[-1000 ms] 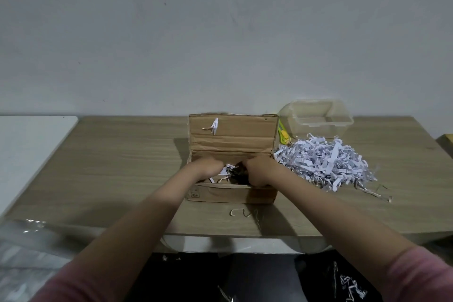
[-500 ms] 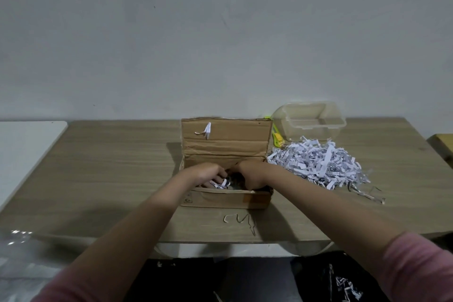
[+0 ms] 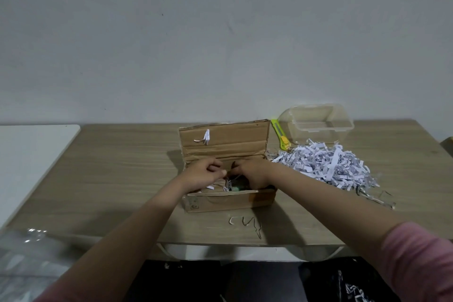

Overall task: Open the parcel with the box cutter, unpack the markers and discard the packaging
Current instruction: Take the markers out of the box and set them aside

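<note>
An open cardboard parcel (image 3: 225,201) sits mid-table, its lid flap (image 3: 224,138) standing up at the back. Both my hands reach inside it. My left hand (image 3: 204,175) pinches thin paper shreds with its fingertips. Beside it, my right hand (image 3: 252,174) digs among the contents with its fingers curled; what it holds is hidden. A green-capped marker (image 3: 235,189) and a few shreds show between the hands. The yellow-green box cutter (image 3: 280,137) lies behind the parcel's right end.
A pile of shredded white paper (image 3: 323,167) lies right of the parcel. A clear plastic container (image 3: 318,124) stands behind it. Tape scraps (image 3: 245,222) lie near the front table edge. A clear plastic bag (image 3: 24,262) is at lower left, a black bag (image 3: 343,282) under the table.
Both hands have stayed inside the parcel. The left hand has lifted a little and now pinches shreds; the camera view shifted slightly.
</note>
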